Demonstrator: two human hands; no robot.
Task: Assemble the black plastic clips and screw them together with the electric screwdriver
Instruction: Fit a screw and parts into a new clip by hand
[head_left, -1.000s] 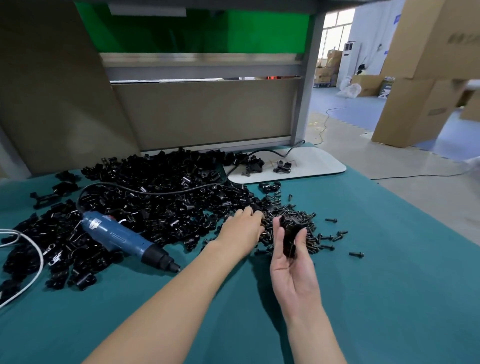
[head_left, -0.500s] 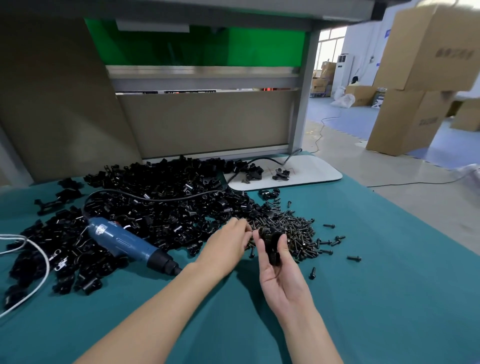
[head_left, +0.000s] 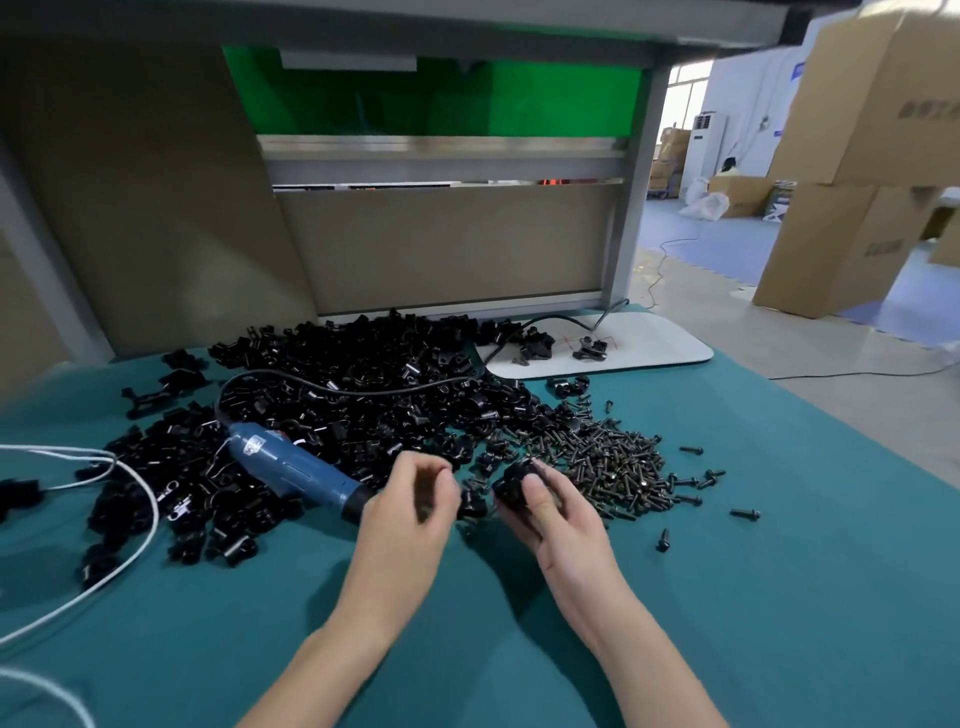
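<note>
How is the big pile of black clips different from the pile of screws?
The pile of black clips is far bigger and spreads across the left and middle of the green mat; the pile of screws is small and sits to its right. The clips are chunky, curved plastic pieces; the screws are thin with round heads. The blue electric screwdriver lies on the clips, not on the screws. Both piles are dark, loose and touch each other.

A teal-covered table fronts a tan partition panel with a green screen above. Right of the panel, stacked cardboard boxes stand on pale floor near a bright window.
</note>
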